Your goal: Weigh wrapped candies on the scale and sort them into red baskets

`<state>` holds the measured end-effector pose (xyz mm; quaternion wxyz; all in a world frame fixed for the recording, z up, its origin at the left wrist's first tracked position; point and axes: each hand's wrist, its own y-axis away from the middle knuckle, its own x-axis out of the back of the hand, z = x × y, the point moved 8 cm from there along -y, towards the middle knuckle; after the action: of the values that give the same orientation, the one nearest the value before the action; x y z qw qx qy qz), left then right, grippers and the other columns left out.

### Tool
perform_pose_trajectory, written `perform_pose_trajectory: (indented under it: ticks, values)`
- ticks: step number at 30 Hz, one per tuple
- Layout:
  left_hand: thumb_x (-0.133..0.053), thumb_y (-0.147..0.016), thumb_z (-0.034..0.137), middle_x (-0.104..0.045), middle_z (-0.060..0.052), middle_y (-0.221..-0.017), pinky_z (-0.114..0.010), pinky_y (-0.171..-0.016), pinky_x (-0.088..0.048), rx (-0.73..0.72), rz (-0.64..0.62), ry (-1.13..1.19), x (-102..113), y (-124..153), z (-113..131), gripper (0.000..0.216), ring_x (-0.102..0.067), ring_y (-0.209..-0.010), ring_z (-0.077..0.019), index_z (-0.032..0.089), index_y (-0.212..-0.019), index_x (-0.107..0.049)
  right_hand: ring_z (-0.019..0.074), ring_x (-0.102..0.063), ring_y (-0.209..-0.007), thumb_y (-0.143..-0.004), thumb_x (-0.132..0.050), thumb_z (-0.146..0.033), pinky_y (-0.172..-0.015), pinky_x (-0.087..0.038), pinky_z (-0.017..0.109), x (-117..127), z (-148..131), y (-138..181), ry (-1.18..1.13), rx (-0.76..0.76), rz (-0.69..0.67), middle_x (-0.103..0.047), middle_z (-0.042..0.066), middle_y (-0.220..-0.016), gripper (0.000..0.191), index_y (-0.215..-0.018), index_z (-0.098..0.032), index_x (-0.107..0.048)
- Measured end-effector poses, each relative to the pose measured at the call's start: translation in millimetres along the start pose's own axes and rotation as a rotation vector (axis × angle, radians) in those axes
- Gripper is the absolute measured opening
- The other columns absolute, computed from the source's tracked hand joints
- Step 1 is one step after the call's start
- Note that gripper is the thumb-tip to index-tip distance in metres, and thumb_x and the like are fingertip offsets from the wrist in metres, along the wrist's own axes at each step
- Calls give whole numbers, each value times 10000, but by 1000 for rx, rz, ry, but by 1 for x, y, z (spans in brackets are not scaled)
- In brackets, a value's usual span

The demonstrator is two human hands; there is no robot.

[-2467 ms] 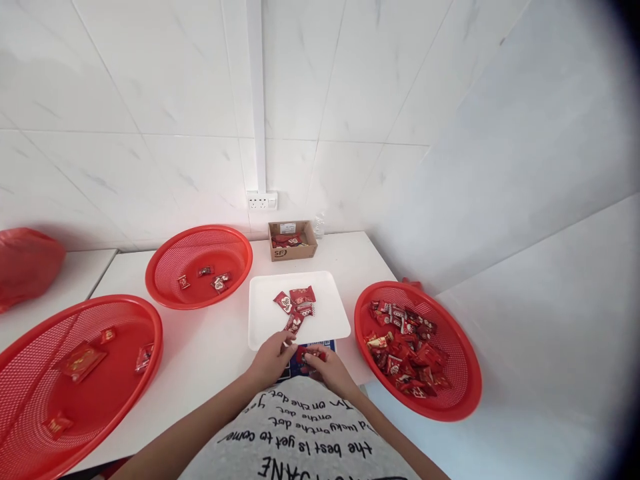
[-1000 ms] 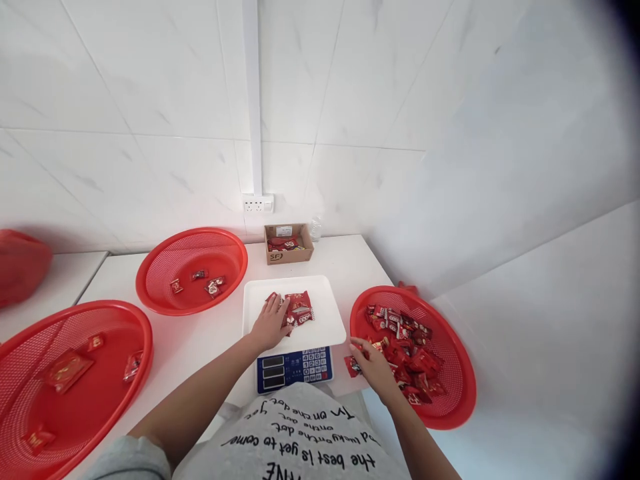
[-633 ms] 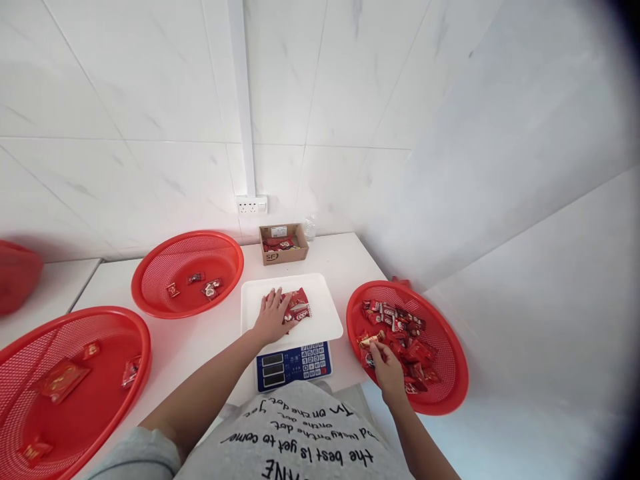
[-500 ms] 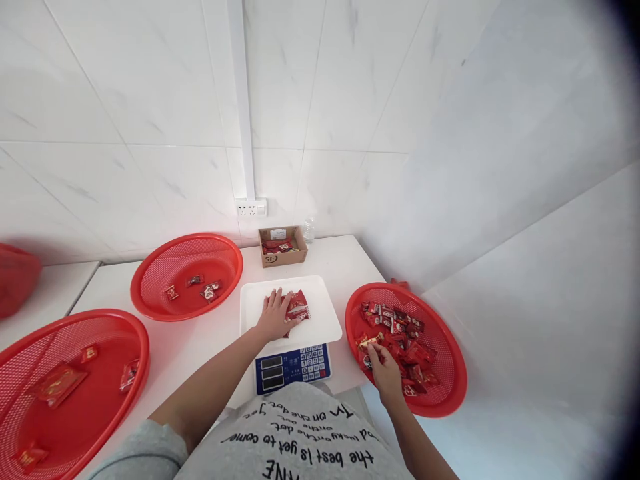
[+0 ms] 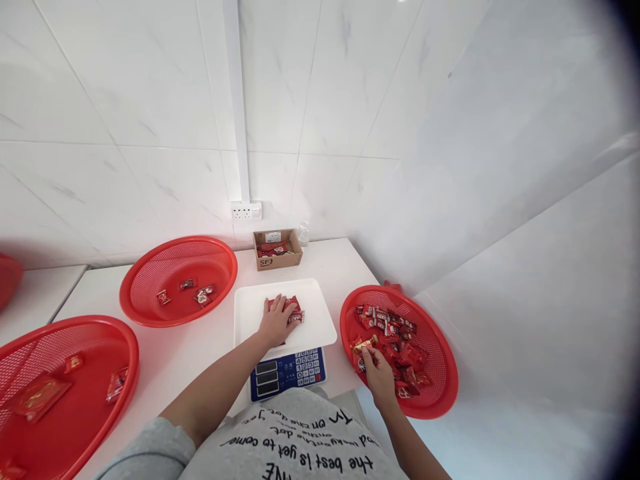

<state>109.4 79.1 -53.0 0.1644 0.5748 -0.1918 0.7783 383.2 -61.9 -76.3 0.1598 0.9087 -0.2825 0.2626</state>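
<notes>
My left hand (image 5: 276, 325) lies over red candy packets (image 5: 295, 312) on the white scale tray (image 5: 247, 320), fingers spread and touching them; the palm side is hidden. At the right, my right hand (image 5: 379, 373) reaches into a red plastic basket (image 5: 447, 373). Its thumb and fingertips are pinched at a gold-wrapped candy (image 5: 365, 343), which lies among many red-wrapped candies (image 5: 411, 357). The blue keypad panel (image 5: 287, 375) of the scale sits just in front of the tray, below my left wrist.
A small cardboard box (image 5: 278, 260) holding red packets stands behind the scale by the wall. To the left, a red basket (image 5: 131, 283) holds a few candies, and a nearer one (image 5: 131, 373) holds several packets. A wall socket (image 5: 246, 211) is above the table.
My left hand has shifted over the packets on the tray and covers more of them. My right hand stays at the gold-wrapped candy. The whole view has moved slightly.
</notes>
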Motion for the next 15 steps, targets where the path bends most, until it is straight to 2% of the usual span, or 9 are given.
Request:
perform_pose_trajectory:
  ticks: [4,15]
  values:
    - [-357,-840,532,-410,-114,-1335,-562,-1034,-102,-9,18,-1,3,1,0,476,-244,-1298,-298,259,-1212,-471,256,-592,-916,-681,-452,-593,-824,-423,340,0,1,0,16,-11,3,-679,92,-933,498,-883,-177,-635]
    - [-392,-840,469,-398,-106,-1341,-564,-1037,-86,-12,-4,-11,6,3,1,430,-229,-1302,-309,252,-1204,-470,254,-593,-905,-693,-430,-592,-814,-424,335,0,-4,2,44,-2,-7,-674,93,-930,490,-877,-181,-622]
